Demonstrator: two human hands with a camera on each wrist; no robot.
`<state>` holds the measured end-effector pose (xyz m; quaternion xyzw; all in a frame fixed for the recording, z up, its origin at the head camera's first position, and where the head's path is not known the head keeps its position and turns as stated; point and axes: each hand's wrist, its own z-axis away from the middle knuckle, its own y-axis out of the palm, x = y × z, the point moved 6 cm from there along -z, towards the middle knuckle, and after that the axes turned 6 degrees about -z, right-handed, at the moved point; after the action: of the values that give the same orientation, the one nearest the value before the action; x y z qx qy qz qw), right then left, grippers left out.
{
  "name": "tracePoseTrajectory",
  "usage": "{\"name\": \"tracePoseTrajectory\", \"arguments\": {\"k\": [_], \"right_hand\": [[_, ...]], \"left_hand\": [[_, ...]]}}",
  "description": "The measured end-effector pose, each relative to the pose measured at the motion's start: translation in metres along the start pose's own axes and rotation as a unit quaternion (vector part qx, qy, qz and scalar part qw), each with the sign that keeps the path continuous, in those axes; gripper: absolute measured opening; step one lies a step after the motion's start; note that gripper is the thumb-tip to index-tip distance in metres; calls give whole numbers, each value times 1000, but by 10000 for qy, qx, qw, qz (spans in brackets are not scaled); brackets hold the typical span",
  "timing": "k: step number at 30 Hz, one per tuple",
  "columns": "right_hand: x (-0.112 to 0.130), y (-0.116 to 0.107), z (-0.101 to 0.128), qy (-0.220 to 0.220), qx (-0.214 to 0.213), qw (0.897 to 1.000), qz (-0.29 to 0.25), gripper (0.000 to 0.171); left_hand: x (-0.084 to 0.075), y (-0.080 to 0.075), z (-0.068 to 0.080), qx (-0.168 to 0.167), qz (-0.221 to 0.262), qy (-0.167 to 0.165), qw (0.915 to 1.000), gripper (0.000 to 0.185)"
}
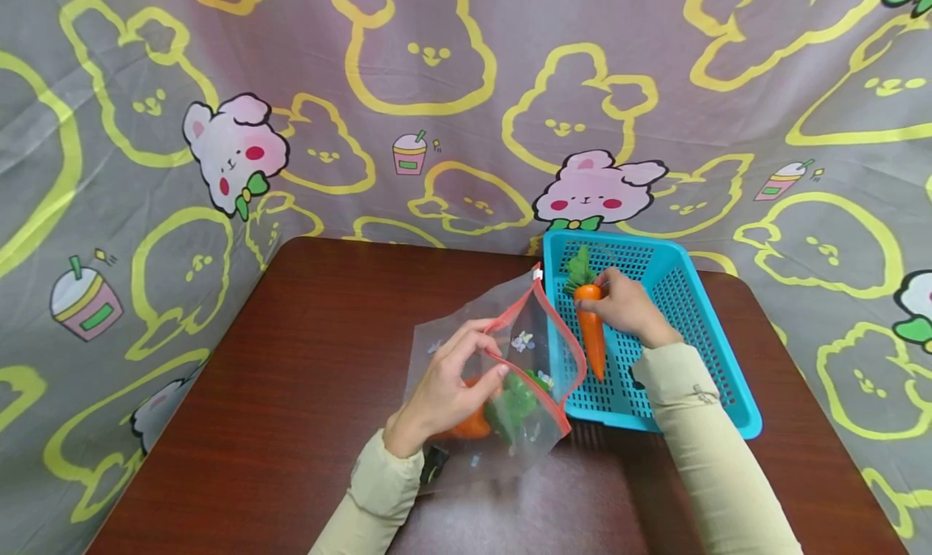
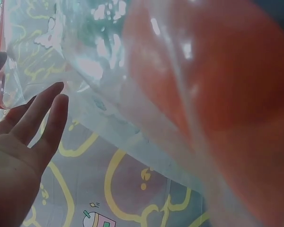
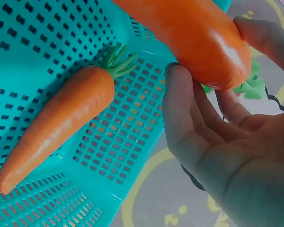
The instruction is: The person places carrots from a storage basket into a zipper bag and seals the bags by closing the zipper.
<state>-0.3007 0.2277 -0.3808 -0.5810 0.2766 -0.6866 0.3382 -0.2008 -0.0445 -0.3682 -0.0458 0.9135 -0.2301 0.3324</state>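
Observation:
My left hand (image 1: pixel 486 362) pinches the red-edged rim of a clear zip bag (image 1: pixel 510 353) and holds its mouth open above the table. Inside the bag lie an orange carrot (image 1: pixel 473 424) and green leaves (image 1: pixel 513 405). In the left wrist view the bag (image 2: pixel 132 90) fills the frame, with the orange carrot (image 2: pixel 222 94) behind the plastic and my left hand (image 2: pixel 33 123) at the lower left. My right hand (image 1: pixel 610 294) grips a carrot (image 1: pixel 591 335) by its thick end over the blue basket (image 1: pixel 699 328). A second carrot (image 3: pixel 57 127) lies in the basket (image 3: pixel 132 156), below my right hand (image 3: pixel 203 94) and the gripped carrot (image 3: pixel 194 33).
A dark brown table (image 1: pixel 291 377) carries the bag and the basket. The basket stands at the table's right rear. A grey cloth with yellow and pink rabbit prints (image 1: pixel 437 94) hangs behind and around the table.

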Motion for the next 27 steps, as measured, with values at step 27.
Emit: {"name": "tracePoseTrajectory", "arguments": {"k": [27], "right_hand": [[6,-17,17,-204,-523,9971,-512,56]], "left_hand": [[2,1,-1,161,-17,-250,9996,18]]}}
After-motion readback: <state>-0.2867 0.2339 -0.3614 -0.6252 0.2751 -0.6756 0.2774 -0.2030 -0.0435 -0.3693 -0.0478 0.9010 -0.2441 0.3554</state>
